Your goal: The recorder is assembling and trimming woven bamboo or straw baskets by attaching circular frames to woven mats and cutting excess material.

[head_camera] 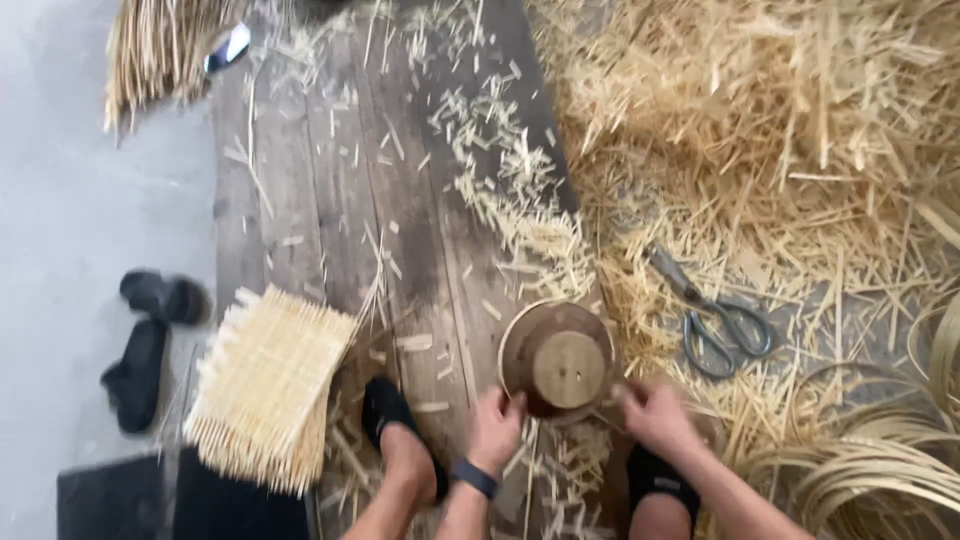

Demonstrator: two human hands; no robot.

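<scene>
Round wooden mould, ringed by a thin bamboo strip, sits on the plank floor between my feet, my left hand and right hand both gripping its rim; seating that strip looks next.

A round wooden mould, dark brown with a paler raised disc at its centre, lies flat on the dark plank floor. A thin pale bamboo strip rims its edge. Both hands touch its near edge, one each side.
</scene>
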